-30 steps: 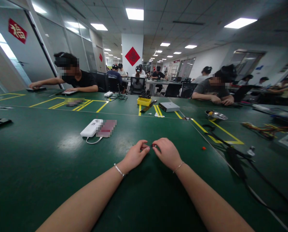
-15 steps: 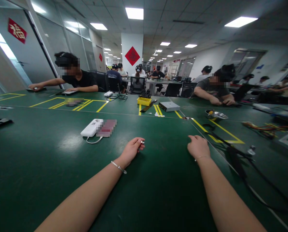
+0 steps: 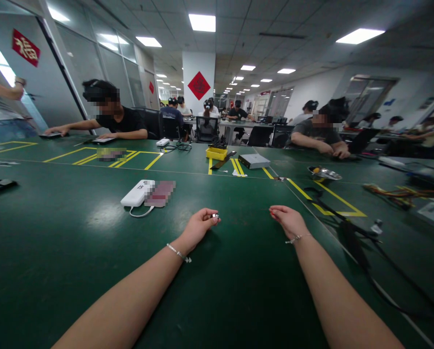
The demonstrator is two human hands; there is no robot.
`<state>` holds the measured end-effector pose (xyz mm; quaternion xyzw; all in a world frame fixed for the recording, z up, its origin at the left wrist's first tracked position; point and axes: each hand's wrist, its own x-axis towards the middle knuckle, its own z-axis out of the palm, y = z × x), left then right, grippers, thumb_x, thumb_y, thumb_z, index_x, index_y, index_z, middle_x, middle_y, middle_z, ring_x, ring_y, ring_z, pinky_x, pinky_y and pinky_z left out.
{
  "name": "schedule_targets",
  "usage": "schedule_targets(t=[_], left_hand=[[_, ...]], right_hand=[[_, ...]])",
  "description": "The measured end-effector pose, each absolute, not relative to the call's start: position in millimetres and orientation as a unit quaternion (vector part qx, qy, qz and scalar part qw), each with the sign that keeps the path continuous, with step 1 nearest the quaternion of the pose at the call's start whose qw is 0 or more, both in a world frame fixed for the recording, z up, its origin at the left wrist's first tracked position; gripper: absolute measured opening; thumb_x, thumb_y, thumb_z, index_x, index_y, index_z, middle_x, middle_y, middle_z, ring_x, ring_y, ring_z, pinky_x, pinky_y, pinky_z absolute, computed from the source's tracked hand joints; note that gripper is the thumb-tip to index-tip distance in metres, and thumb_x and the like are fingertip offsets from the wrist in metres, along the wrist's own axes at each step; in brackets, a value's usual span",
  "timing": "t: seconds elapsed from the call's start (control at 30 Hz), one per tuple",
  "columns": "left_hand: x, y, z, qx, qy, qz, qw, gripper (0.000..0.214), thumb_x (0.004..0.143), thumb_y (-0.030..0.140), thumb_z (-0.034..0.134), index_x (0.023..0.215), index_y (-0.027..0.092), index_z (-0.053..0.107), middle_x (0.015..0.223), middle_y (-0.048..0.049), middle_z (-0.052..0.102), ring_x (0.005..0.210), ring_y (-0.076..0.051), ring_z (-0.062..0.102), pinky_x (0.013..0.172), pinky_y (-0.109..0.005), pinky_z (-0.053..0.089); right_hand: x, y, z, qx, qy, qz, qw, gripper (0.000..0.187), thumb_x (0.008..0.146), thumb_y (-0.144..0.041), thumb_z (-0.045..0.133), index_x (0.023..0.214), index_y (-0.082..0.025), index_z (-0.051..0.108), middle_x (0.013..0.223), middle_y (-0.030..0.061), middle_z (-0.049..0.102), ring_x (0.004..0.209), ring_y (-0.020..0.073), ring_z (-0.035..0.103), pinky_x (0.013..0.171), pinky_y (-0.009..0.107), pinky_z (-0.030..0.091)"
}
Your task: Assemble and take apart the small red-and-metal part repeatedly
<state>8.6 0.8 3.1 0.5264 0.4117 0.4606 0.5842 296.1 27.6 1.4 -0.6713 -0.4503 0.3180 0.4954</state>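
My left hand (image 3: 201,225) is closed, thumb and fingers pinching a small shiny metal piece (image 3: 215,215) whose kind I cannot make out. Across a gap, my right hand (image 3: 290,220) hovers over or rests on the green table (image 3: 238,271); which one is unclear. Its fingers are pressed together in a pinch, and a tiny reddish spot shows near the fingertips, too small to name. Left of my left hand lie a white power bank (image 3: 138,193) marked 15 and a blurred flat thing (image 3: 160,194), with a short white cable (image 3: 141,214) beside them.
A yellow tray (image 3: 217,154) with dark items, a grey box (image 3: 253,161) and a metal dish (image 3: 324,173) stand farther back. Black cables (image 3: 358,242) and coloured wires (image 3: 391,191) lie on the right. Two people (image 3: 111,114) (image 3: 322,133) sit across the table.
My right hand has moved a little left and turned, so its pinched fingertips now show. My left hand has barely moved. Another person has come into view at the far left.
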Motion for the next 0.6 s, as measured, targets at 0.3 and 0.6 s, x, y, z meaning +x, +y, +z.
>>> schedule_targets(t=[0.3, 0.6], left_hand=[[11, 3, -4, 0.538, 0.373, 0.479, 0.585, 0.020, 0.062, 0.013, 0.062, 0.077, 0.014, 0.049, 0.079, -0.0036, 0.065, 0.077, -0.012, 0.059, 0.074, -0.027, 0.042], [12, -4, 3, 0.570, 0.376, 0.467, 0.562, 0.018, 0.062, 0.011, 0.060, 0.074, 0.014, 0.047, 0.078, -0.0023, 0.063, 0.074, -0.011, 0.058, 0.068, -0.024, 0.043]], right_hand=[[197, 4, 9, -0.397, -0.311, 0.707, 0.496, 0.015, 0.064, -0.001, 0.058, 0.073, -0.013, 0.061, 0.079, 0.0058, 0.063, 0.074, 0.0102, 0.059, 0.070, 0.021, 0.050], [177, -9, 17, -0.316, -0.352, 0.723, 0.504, 0.012, 0.066, -0.016, 0.063, 0.077, -0.014, 0.059, 0.067, 0.0005, 0.061, 0.060, 0.0054, 0.055, 0.057, 0.016, 0.045]])
